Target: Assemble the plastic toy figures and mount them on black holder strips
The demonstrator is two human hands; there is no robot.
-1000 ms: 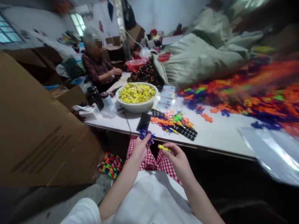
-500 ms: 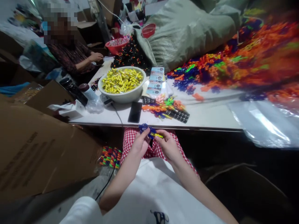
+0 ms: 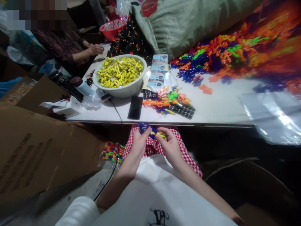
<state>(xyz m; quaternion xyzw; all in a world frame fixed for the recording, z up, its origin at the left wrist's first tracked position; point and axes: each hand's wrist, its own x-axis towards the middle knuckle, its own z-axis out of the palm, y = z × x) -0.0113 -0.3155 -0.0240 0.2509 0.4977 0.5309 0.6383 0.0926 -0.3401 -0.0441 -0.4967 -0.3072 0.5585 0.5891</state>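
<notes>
Just below the table's front edge, over my lap, my left hand (image 3: 140, 139) is closed on a dark blue plastic toy piece (image 3: 143, 127). My right hand (image 3: 169, 142) pinches a small yellow stick-like piece (image 3: 158, 134) that lies against the blue one. Both hands are close together, and my fingers cover part of the two pieces. On the table in front of them lies a loose pile of orange, green and blue toy pieces with yellow sticks (image 3: 155, 103). Behind it a white basin (image 3: 119, 91) holds many yellow wrapped pieces (image 3: 118, 73).
A black phone (image 3: 135, 107) lies near the table edge. Printed card sheets (image 3: 158, 69) lie beside the basin. Colourful toy pieces heap at the right by a large sack (image 3: 183, 28). A cardboard box (image 3: 42, 150) stands left. Across the table a co-worker's hands (image 3: 95, 49) are busy.
The camera view has shifted a little, moving the table items. My hands still hold the blue and yellow pieces, with only slight finger movement.
</notes>
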